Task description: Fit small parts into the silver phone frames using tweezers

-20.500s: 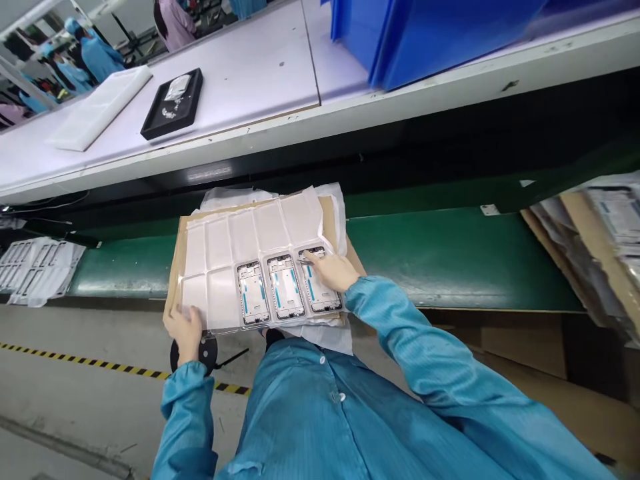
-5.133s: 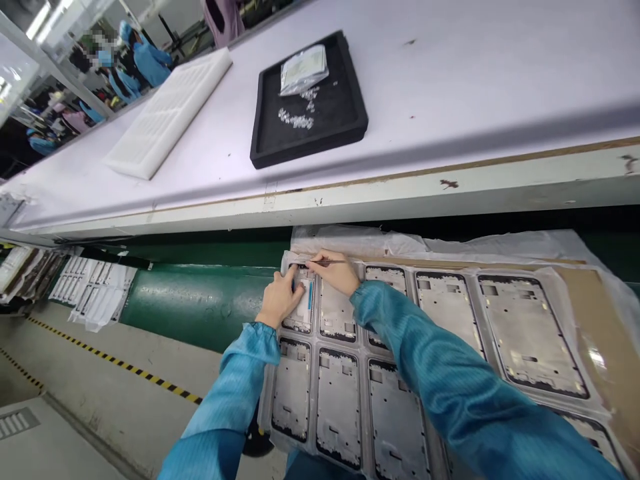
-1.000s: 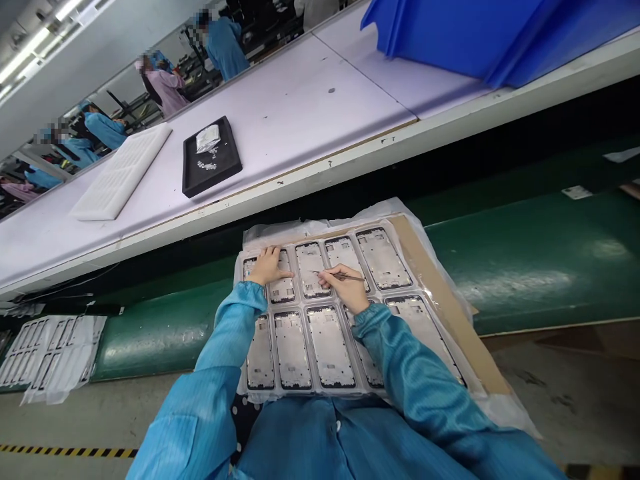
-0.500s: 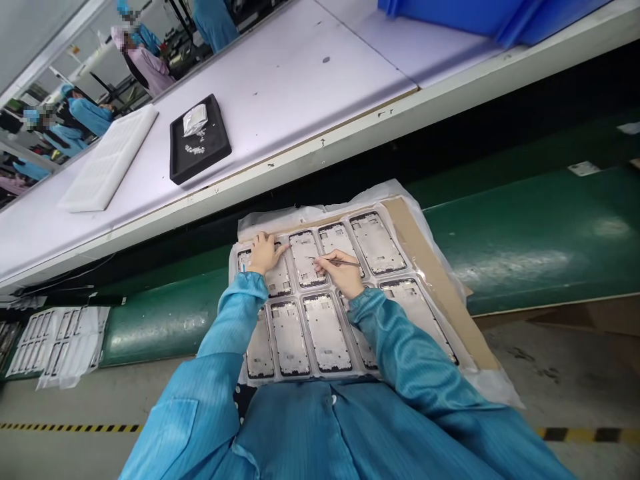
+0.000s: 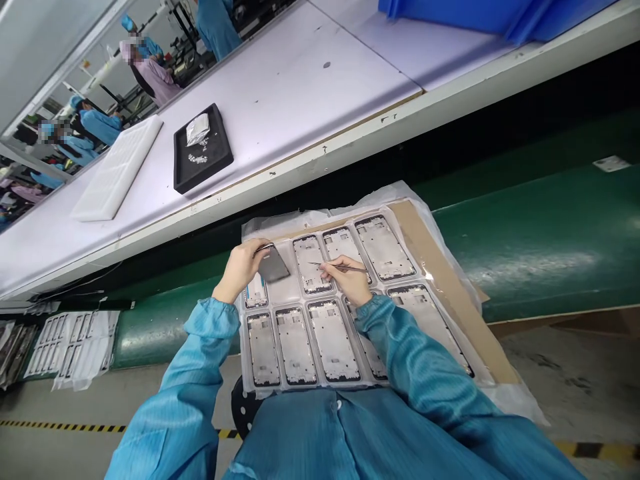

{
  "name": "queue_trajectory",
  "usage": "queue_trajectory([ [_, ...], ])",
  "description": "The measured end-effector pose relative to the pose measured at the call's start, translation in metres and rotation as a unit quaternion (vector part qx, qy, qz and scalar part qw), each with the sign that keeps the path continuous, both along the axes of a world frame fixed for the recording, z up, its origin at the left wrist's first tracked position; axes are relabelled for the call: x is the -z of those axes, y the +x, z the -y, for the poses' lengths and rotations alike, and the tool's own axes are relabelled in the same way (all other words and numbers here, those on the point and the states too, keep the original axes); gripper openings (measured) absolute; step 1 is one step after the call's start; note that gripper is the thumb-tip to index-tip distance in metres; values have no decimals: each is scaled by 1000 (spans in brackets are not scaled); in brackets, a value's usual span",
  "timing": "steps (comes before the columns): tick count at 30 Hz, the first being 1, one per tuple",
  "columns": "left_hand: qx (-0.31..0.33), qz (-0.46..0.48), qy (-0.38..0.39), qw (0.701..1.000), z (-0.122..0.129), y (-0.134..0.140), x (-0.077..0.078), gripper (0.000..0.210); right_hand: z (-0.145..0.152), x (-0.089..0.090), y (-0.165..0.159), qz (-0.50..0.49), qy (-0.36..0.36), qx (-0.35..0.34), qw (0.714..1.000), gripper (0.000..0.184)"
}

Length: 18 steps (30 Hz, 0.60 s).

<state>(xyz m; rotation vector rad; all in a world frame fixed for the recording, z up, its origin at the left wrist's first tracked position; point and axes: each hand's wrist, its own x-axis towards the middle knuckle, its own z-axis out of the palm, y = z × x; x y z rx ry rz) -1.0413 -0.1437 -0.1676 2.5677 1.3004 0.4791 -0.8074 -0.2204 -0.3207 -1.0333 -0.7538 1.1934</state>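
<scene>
My left hand [image 5: 241, 267] grips a phone frame [image 5: 275, 264] by its upper end and holds it tilted above the tray, its dark grey side showing. Below it is a bare pocket of the clear plastic tray [image 5: 291, 291]. My right hand [image 5: 346, 275] pinches thin dark tweezers [image 5: 353, 269], their tip over another phone frame [image 5: 313, 265] in the upper row. More silvery phone frames with black rims lie in the tray's two rows. At the far left of the upper row, one frame [image 5: 256, 291] carries a blue strip. My right forearm covers part of the lower row.
The tray lies on cardboard [image 5: 440, 293] and white wrapping. Beyond is a white bench [image 5: 300, 87] with a black tray [image 5: 204, 150] of small clear pieces, a white slab [image 5: 117, 170] and a blue bin [image 5: 450, 17]. More frames [image 5: 75, 343] lie left. People work behind.
My left hand has lifted a phone frame out of its pocket in the upper row and tipped it up, moving slightly left. My right hand still holds the tweezers in nearly the same place.
</scene>
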Motion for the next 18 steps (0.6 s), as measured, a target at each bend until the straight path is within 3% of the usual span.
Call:
queue_trajectory([
  [2, 8, 23, 36, 999, 11, -1, -1, 17, 1, -1, 0, 0, -1, -4, 1000, 39],
  [4, 31, 19, 51, 998, 28, 1, 14, 17, 2, -3, 1, 2, -3, 1, 1000, 39],
  [9, 48, -61, 46, 996, 87, -2, 86, 22, 2, -7, 1, 16, -12, 25, 999, 39],
  [12, 15, -83, 24, 996, 110, -8, 116, 30, 2, -7, 1, 36, -17, 16, 999, 39],
  [15, 13, -76, -19, 997, 120, -11, 123, 30, 4, -7, 1, 56, -20, 10, 998, 39],
  [18, 27, -62, -60, 996, 119, -12, 115, 25, 6, -12, 3, 74, -22, 4, 997, 35],
])
